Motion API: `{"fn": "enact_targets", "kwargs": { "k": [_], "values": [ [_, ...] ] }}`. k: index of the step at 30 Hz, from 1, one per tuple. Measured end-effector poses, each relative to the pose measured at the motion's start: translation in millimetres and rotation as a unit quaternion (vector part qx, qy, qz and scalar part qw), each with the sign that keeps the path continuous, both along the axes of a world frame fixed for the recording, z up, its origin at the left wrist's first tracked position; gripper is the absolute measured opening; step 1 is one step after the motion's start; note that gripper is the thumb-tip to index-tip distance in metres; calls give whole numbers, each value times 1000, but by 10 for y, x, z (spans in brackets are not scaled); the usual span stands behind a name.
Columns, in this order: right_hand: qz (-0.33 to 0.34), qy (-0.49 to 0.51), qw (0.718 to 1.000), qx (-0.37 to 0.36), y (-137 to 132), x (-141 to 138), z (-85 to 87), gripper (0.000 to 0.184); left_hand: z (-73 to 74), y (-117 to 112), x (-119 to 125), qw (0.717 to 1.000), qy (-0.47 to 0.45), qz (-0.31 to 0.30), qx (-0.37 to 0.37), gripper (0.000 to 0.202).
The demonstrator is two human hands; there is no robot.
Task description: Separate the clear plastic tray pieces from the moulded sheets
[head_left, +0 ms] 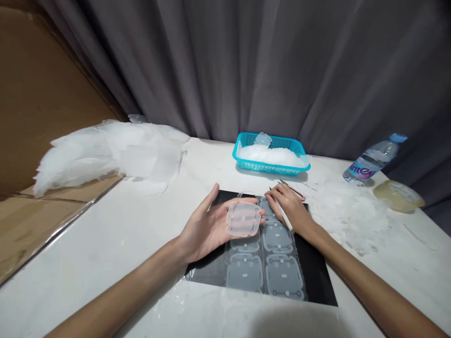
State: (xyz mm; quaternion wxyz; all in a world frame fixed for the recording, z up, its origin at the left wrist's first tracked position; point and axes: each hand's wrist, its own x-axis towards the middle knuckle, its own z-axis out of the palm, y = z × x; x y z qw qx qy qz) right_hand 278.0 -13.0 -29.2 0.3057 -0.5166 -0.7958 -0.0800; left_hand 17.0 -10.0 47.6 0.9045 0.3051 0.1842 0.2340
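My left hand (207,230) is turned palm up with the thumb spread. Across its outstretched fingers lies a frosted, translucent plastic piece (243,219) with rounded corners and small tabs. My right hand (288,204) is closed around a slim white pen-shaped tool (283,217), its dark tip pointing away from me. Beneath both hands is a black sheet (317,277) on the white table. A clear sheet of similar rounded pieces (244,272) lies on it in two columns, partly hidden by my left hand and the held piece.
A blue basket (273,166) of white pieces stands at the back. White sheets (148,159) are heaped at left beside a cardboard box (52,84). Scraps (352,216), a tape roll (399,195) and a tilted-looking water bottle (373,159) are at right. A pinkish slender tool (296,191) lies behind my right hand.
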Motion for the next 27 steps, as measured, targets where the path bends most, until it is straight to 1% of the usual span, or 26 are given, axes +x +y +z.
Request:
{"fn": "enact_targets", "kwargs": {
  "k": [3,5,9,13,19,27],
  "values": [
    [0,-2,1000,2,7,-7,5,20,-35,-47,-21,998,-52,-19,-9,94],
    [3,-5,1000,3,13,-8,13,20,-55,-75,-24,997,-69,-25,-22,97],
    [6,-10,1000,3,21,-9,23,19,-70,-93,-15,995,-86,-22,-39,98],
    [6,-5,1000,9,29,-8,3,18,-61,-76,-32,995,-91,-24,-40,99],
    [5,5,1000,9,27,2,-31,19,-42,-42,-99,996,-84,6,-38,99],
    [10,6,1000,1,4,2,-5,21,-25,-72,-92,996,-89,21,-25,96]
  ]
}}
